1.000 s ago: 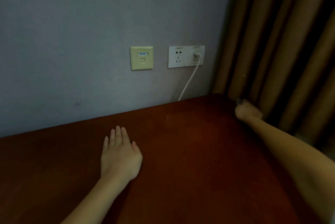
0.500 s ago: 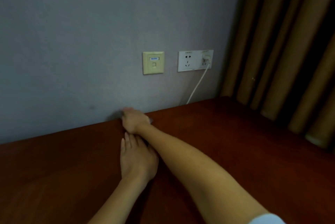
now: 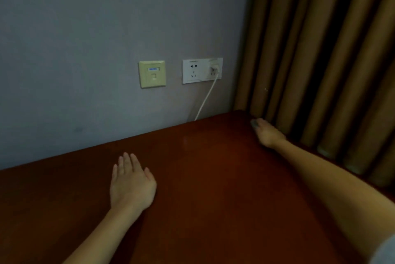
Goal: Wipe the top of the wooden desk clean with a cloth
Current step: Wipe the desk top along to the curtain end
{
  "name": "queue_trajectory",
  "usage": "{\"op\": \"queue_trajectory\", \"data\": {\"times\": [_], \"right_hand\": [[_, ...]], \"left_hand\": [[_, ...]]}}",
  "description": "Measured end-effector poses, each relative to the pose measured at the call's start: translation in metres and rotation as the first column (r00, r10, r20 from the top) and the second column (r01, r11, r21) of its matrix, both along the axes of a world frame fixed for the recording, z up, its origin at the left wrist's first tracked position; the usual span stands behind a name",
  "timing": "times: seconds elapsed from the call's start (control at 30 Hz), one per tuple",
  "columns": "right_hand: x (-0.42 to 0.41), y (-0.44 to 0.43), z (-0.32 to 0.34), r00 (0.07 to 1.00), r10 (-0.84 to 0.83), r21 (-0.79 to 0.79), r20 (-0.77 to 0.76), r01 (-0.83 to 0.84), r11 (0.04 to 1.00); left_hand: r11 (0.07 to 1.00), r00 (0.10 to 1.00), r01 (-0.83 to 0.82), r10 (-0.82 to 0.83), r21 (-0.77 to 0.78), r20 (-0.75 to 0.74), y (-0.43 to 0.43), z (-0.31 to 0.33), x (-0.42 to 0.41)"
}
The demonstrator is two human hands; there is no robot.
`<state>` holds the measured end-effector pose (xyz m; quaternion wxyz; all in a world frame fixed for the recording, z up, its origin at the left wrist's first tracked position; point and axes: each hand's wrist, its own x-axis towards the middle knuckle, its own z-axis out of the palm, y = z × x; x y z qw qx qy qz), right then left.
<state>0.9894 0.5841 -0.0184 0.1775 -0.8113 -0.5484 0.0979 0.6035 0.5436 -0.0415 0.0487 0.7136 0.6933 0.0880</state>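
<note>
indoor living or working room, home or hotel type; exact kind can't be told.
a dark red-brown wooden desk [image 3: 213, 178] is set flush against a plain grey painted wall [image 3: 85, 49]. a cream network socket plate [image 3: 152, 74] and a white double power outlet [image 3: 202, 70] are mounted just above desk level. a plug [image 3: 214, 69] is seated in the outlet's right half, with a white cable [image 3: 206, 101] run down to the desk's back edge. heavy brown pleated curtains [image 3: 320, 49] are hung along the desk's right side.

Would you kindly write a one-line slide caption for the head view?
Right hand on a grey cloth at the far right corner of the wooden desk; left hand rests flat.
</note>
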Motion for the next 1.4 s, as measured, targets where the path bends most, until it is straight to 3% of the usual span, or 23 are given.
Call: {"op": "queue_trajectory", "data": {"times": [0.1,0.2,0.33,0.43,0.6,0.7,0.83,0.9,1.0,1.07,1.2,1.3,1.4], "right_hand": [[0.061,-0.048,-0.009,0.979,-0.130,-0.058,0.155,0.141,0.988],[0.068,-0.084,-0.011,0.938,-0.255,-0.093,0.233,0.283,0.955],[0.030,-0.085,-0.010,0.838,-0.522,0.024,0.158,0.525,0.851],[-0.036,-0.053,-0.003,0.821,-0.565,0.008,0.083,0.566,0.824],[-0.199,0.031,-0.003,0.971,-0.236,0.058,0.023,0.235,0.970],[-0.308,0.058,-0.003,0.998,0.046,0.087,0.036,-0.049,0.995],[-0.414,0.067,-0.011,0.859,0.503,0.041,0.094,-0.508,0.860],[-0.428,0.063,-0.012,0.775,0.626,0.009,0.092,-0.629,0.777],[-0.397,0.054,-0.006,0.711,0.704,0.018,0.012,-0.704,0.710],[-0.350,0.049,-0.007,0.761,0.647,0.060,-0.052,-0.644,0.762],[-0.210,0.022,-0.001,0.940,0.341,0.057,-0.030,-0.339,0.939],[-0.097,-0.031,0.002,0.989,0.135,-0.030,0.063,-0.134,0.991],[-0.005,-0.091,0.002,0.989,-0.104,0.010,0.101,0.104,0.995]], "left_hand": [[1.000,1.000,-0.001,0.001,0.001,0.011,-0.001,0.001,0.000],[1.000,0.998,0.008,-0.008,0.010,0.058,-0.003,0.002,-0.002],[0.996,0.986,0.087,-0.090,0.026,0.142,-0.007,0.009,-0.008],[0.990,0.971,0.140,-0.136,-0.003,0.197,-0.010,0.016,-0.027],[0.997,0.998,-0.043,0.040,-0.058,-0.052,-0.021,0.013,-0.093],[0.993,0.995,-0.095,0.092,-0.072,-0.050,-0.027,0.005,-0.119],[0.992,0.992,-0.126,0.126,-0.026,-0.015,-0.023,0.003,-0.117],[0.992,0.992,-0.129,0.129,-0.012,-0.013,-0.023,0.001,-0.116],[0.992,0.992,-0.127,0.127,-0.014,-0.010,-0.022,0.001,-0.119],[0.994,0.994,-0.108,0.108,-0.015,0.001,-0.023,0.001,-0.120],[0.996,0.996,-0.092,0.092,-0.012,-0.010,-0.023,0.000,-0.123],[0.995,0.995,-0.095,0.095,-0.018,-0.025,-0.023,-0.001,-0.124],[0.994,0.994,-0.108,0.108,-0.019,-0.036,-0.022,-0.002,-0.123]]}}
